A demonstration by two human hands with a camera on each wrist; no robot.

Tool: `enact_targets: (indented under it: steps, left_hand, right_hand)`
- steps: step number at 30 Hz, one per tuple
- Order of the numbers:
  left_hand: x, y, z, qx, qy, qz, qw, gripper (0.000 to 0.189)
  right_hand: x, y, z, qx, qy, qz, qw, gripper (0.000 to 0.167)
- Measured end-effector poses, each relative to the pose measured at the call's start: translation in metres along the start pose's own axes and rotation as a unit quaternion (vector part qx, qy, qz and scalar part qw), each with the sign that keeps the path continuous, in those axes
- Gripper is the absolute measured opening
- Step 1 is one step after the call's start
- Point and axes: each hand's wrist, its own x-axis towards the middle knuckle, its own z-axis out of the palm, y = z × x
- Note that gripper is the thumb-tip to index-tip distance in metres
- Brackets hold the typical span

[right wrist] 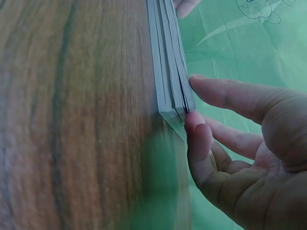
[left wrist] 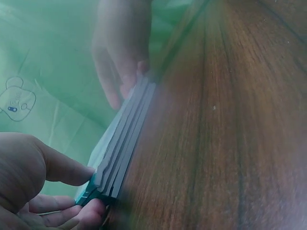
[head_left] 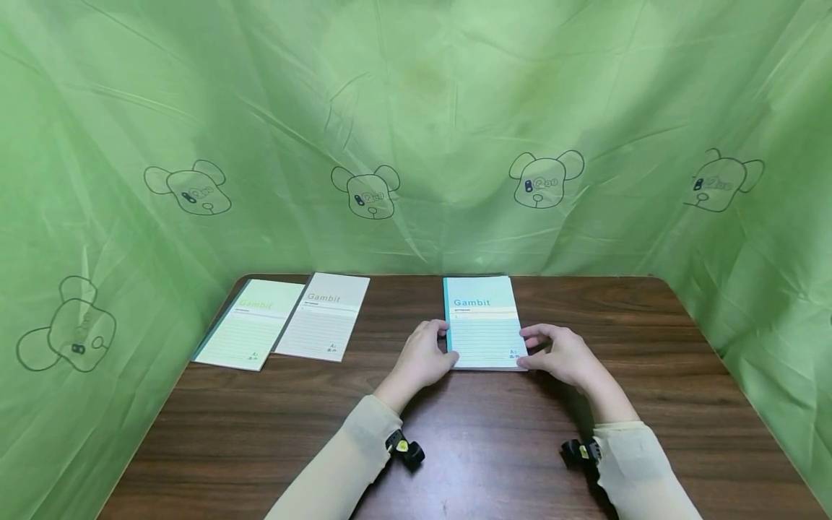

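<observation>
A stack of notebooks (head_left: 484, 332) lies on the table, a blue-spined "Gambit" cover on top. My left hand (head_left: 422, 354) grips its left side, thumb at the near left corner and fingers along the spine. On the opposite side my right hand (head_left: 565, 354) holds the right edge, its thumb by the near corner. From the left wrist, several layered page blocks (left wrist: 127, 139) show between thumb and fingers. The right wrist view shows the notebooks' edges (right wrist: 165, 62) with the right thumb over the top cover and curled fingers at the corner.
To the left lie a yellow-green notebook (head_left: 250, 325) and a grey notebook (head_left: 325, 318), side by side, their edges meeting. Dark wood covers the table (head_left: 468, 440). A green curtain (head_left: 448, 130) with bear-head drawings hangs behind and along both sides.
</observation>
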Motion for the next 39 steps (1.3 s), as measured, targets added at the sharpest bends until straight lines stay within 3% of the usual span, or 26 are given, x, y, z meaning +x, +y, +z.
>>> enact_targets:
  steps: [15, 17, 22, 24, 29, 31, 35, 39]
  left_hand:
    - [0.000, 0.000, -0.002, 0.031, -0.001, 0.023, 0.9993, 0.055]
    - [0.003, -0.003, -0.001, 0.026, 0.000, 0.028, 0.9993, 0.055]
    - [0.015, -0.033, 0.015, 0.036, 0.013, 0.063, 0.9973, 0.056]
    - [0.016, -0.035, 0.012, 0.034, 0.010, 0.062, 0.9974, 0.055]
    - [0.001, -0.014, -0.021, 0.019, -0.009, 0.033, 0.9992, 0.052]
    - [-0.003, -0.016, -0.033, 0.032, -0.003, 0.032, 0.9990, 0.053]
    - [-0.010, -0.027, -0.062, 0.042, 0.018, 0.034, 0.9984, 0.056]
    - [-0.019, -0.050, -0.101, 0.035, 0.029, 0.027, 0.9986, 0.059]
  right_hand:
    - [0.000, 0.002, 0.000, 0.013, -0.004, 0.001, 0.9999, 0.056]
    - [0.000, 0.002, 0.001, 0.009, -0.003, -0.001, 1.0000, 0.055]
    - [0.001, 0.001, 0.006, -0.003, 0.009, 0.001, 1.0000, 0.048]
    - [0.002, 0.000, 0.009, -0.011, 0.021, 0.001, 0.9997, 0.044]
    - [0.000, -0.015, 0.017, -0.062, 0.083, -0.034, 0.9941, 0.033]
    - [-0.002, -0.026, 0.023, -0.073, 0.108, -0.060, 0.9897, 0.028]
    - [-0.007, -0.054, 0.044, -0.078, 0.137, -0.131, 0.9788, 0.019]
    - [-0.005, -0.084, 0.076, -0.084, 0.118, -0.201, 0.9689, 0.017]
